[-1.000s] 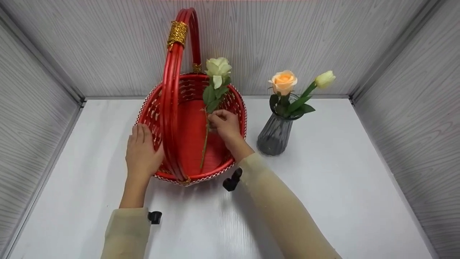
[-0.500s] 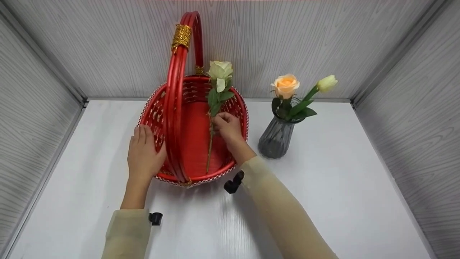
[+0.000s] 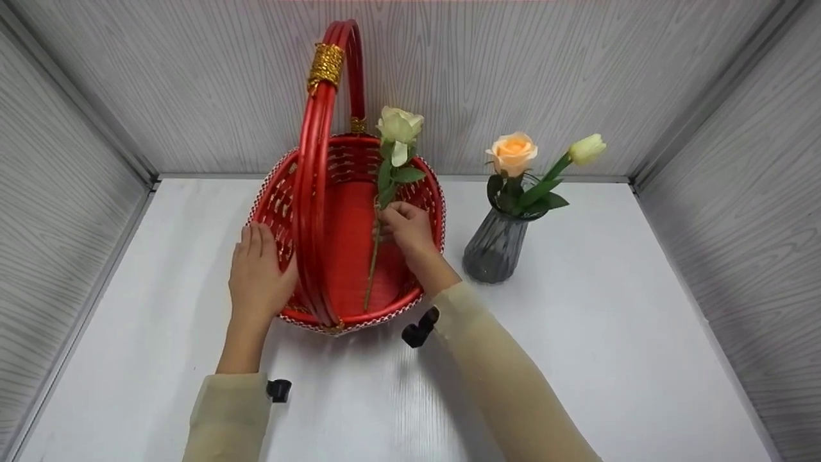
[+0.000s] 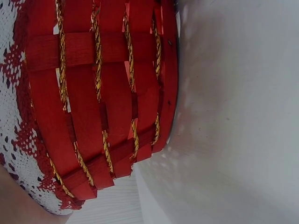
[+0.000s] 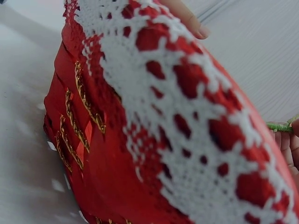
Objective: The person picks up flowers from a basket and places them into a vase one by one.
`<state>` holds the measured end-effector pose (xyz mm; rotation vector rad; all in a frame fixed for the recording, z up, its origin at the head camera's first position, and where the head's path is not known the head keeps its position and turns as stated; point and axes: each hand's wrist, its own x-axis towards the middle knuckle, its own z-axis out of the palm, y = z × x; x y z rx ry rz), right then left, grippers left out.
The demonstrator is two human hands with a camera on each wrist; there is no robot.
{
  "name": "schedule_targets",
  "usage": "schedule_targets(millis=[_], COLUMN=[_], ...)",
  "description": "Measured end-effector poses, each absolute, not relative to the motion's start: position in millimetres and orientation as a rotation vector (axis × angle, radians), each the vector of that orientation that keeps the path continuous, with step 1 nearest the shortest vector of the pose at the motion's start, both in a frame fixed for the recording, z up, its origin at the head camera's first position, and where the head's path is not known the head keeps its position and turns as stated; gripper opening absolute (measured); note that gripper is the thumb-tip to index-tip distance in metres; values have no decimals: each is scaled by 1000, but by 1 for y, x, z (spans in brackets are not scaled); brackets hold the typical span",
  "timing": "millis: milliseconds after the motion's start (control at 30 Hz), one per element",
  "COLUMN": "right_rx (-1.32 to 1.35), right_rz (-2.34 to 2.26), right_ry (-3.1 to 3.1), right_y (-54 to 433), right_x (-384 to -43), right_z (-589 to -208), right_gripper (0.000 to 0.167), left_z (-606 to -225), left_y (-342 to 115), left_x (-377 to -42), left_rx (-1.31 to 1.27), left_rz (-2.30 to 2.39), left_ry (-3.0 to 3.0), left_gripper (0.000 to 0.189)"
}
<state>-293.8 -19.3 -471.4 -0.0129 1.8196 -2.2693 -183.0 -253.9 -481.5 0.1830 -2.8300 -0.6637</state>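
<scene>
My right hand (image 3: 408, 229) reaches over the right side of a red woven basket (image 3: 346, 256). Between its thumb and fingers it pinches the green stem of a white rose (image 3: 400, 126). The flower stands near the basket's back right rim, and its bare stem end (image 5: 279, 126) slants down over the red floor inside. At the left rim rests my left hand (image 3: 258, 273), its fingers straight and close together, its thumb partly hidden by the tall handle (image 3: 312, 167). White lace trim (image 4: 13, 116) runs along the rim; gold cord crosses the outer weave.
Right of the basket stands a grey ribbed glass vase (image 3: 494, 250) holding a peach rose (image 3: 513, 154) and a pale yellow tulip (image 3: 587, 149). Grey wood-patterned panels (image 3: 513, 64) enclose the white table (image 3: 577, 346) at the back and both sides.
The white rose has shifted slightly right in my right hand, and its stem is more upright than a second ago. My left hand stays on the rim.
</scene>
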Motion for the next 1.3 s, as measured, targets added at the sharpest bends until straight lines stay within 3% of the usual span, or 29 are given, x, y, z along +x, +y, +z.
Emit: schedule_targets(millis=[1300], right_rx=[-48], right_rz=[-2404], right_ry=[1732], right_y=[14], right_x=[-272], right_z=[-448], right_gripper=[3], left_z=[-483], left_y=[-255], left_x=[-186], left_rx=[174], left_rz=[-657], left_ry=[-2846], left_gripper=[77])
